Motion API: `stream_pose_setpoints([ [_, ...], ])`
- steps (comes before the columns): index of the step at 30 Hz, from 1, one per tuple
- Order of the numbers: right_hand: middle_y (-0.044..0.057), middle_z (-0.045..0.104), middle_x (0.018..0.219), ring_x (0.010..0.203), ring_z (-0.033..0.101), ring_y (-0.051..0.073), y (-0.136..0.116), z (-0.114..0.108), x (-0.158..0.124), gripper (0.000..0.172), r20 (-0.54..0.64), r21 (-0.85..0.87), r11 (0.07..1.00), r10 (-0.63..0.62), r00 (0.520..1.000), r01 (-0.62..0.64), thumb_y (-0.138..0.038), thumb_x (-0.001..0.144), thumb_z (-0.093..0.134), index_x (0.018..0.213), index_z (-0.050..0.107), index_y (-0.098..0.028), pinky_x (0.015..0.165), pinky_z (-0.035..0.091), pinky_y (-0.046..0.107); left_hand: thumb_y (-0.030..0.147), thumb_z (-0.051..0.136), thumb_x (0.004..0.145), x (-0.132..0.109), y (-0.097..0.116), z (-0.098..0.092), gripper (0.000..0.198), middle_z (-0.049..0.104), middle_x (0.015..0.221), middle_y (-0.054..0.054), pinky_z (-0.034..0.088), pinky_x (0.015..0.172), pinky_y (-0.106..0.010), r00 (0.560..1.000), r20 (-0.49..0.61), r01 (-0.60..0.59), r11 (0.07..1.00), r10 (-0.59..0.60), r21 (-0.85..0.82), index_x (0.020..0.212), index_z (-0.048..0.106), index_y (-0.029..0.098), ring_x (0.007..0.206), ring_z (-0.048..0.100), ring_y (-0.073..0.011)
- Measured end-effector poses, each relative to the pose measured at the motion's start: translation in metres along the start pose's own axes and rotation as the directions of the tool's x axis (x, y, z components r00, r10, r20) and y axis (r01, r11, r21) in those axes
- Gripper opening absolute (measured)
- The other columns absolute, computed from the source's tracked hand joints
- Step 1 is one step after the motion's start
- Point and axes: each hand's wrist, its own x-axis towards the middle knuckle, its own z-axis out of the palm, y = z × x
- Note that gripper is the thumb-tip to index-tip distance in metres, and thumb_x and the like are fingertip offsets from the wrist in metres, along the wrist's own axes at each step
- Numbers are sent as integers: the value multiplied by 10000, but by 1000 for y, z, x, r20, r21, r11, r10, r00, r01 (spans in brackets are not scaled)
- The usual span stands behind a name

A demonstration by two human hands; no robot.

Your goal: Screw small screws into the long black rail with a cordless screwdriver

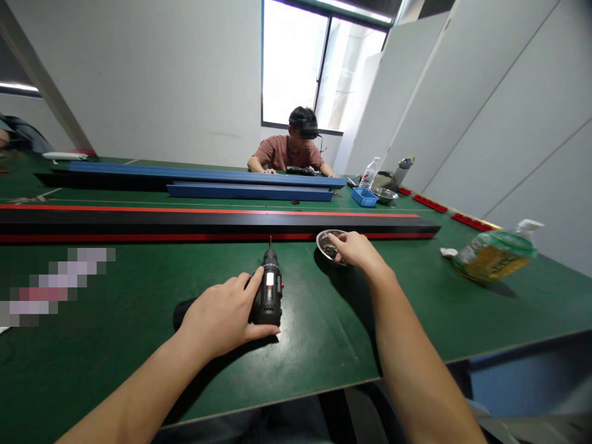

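A black cordless drill (269,290) lies on its side on the green table, its thin bit pointing away from me. My left hand (222,314) is wrapped around the drill's body and grip, the thumb at its rear end. Farther right, my right hand (355,250) reaches over the rim of a small metal bowl (320,251). Small dark screws (330,251) lie in the bowl. The thumb and fingers of that hand are bent together down into it; what is between their tips is too small to make out.
Beyond the drill a long black bar with red edges (222,223) crosses the table (319,345). Blue profiles (250,191) lie behind it. A person (289,151) sits at the far side. A blue basket (364,197) and a large bottle of yellow liquid (497,254) stand right.
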Motion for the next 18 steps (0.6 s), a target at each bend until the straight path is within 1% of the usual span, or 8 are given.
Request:
stream_pose_setpoints([
  [2, 93, 778, 749, 688, 714, 220, -2, -2, -5, 463, -12, -49, 999, -11, 1000, 11, -529, 1026, 495, 935, 803, -195, 666, 468, 285, 830, 540, 828, 0, 0, -1, 1032, 681, 1249, -174, 555, 787, -431, 1000, 0, -2, 1000, 2, 4, 1602, 346, 176, 1028, 701, -362],
  [5, 138, 784, 830, 807, 733, 267, -5, -3, -9, 509, -56, -160, 987, -34, 998, 24, -569, 1019, 487, 894, 807, -193, 720, 486, 308, 833, 542, 824, 0, 0, -1, 1038, 680, 1246, -174, 558, 790, -447, 1000, 3, -3, 1000, 3, -1, 1600, 351, 169, 1024, 702, -368],
  [9, 199, 777, 945, 933, 733, 331, -9, -4, -14, 534, -125, -289, 957, -41, 991, 3, -592, 1010, 483, 981, 808, -169, 801, 503, 360, 835, 540, 822, 0, 0, -1, 1043, 676, 1261, -178, 560, 799, -457, 1000, 13, 1, 1000, 0, -11, 1603, 345, 172, 1037, 700, -373],
  [12, 220, 771, 1011, 970, 729, 345, -12, -4, -18, 553, -130, -322, 947, -42, 991, -2, -589, 1017, 460, 1015, 807, -158, 830, 507, 376, 836, 538, 822, 1, 0, -1, 1039, 676, 1267, -178, 556, 808, -441, 1000, 15, 8, 1000, -7, -14, 1608, 336, 185, 1048, 699, -368],
  [15, 214, 767, 1077, 1008, 723, 339, -14, -4, -22, 560, -108, -316, 948, -63, 992, 26, -607, 1014, 458, 1044, 803, -167, 841, 511, 365, 841, 535, 819, 1, 0, 0, 1037, 675, 1275, -177, 552, 813, -429, 1000, 19, 14, 1000, -14, -17, 1609, 333, 199, 1054, 699, -364],
  [18, 207, 766, 1077, 1039, 718, 340, -15, -4, -24, 560, -90, -306, 951, -65, 994, 34, -630, 1002, 470, 1041, 800, -179, 857, 517, 364, 848, 525, 819, 0, 0, -1, 1045, 674, 1275, -176, 551, 808, -428, 1000, 22, 13, 1000, -13, -13, 1616, 321, 205, 1049, 702, -365],
])
